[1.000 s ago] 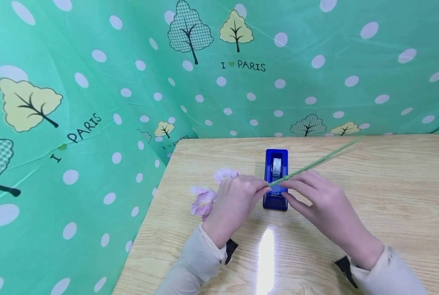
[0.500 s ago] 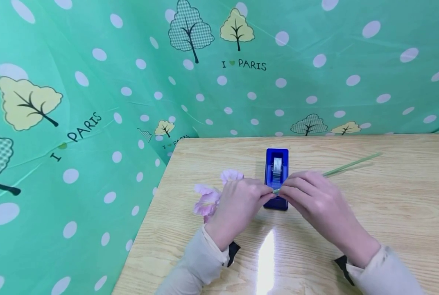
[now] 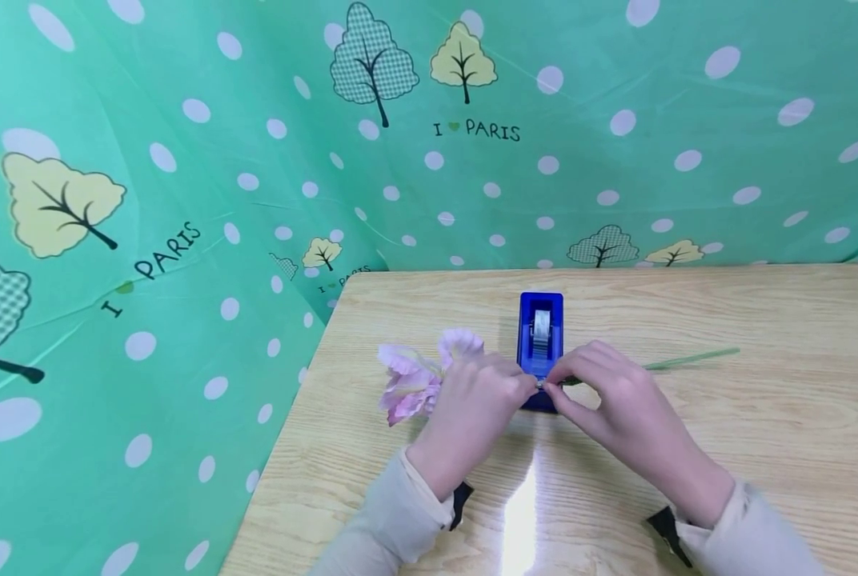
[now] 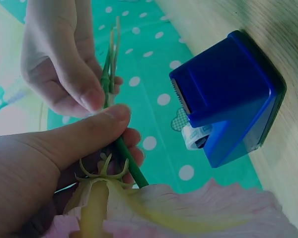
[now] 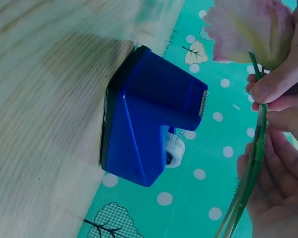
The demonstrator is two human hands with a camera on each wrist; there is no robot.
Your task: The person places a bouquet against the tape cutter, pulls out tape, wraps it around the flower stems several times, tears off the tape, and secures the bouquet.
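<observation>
Two pale pink flowers (image 3: 404, 386) lie beyond my left hand (image 3: 475, 416), which pinches their green stems (image 5: 257, 148) just below the blooms. Thumb and fingertips of my right hand (image 3: 622, 412) pinch the same stems right beside the left fingertips. A small shiny, clear patch shows on the stems between both hands in the right wrist view. The stem ends reach out to the right past the right hand in the head view. Close beyond the hands stands a blue tape dispenser (image 4: 228, 84), its toothed cutter facing them in the wrist views.
A roll of clear tape (image 5: 176, 151) sits in the dispenser. The wooden table (image 3: 796, 416) ends at a green dotted curtain (image 3: 616, 144) at the back and left. Black straps hang at both wrists.
The stems have swung from slanting up to the right to nearly level. Both hands have moved slightly toward me, the right closing in on the left. The flowers have turned.
</observation>
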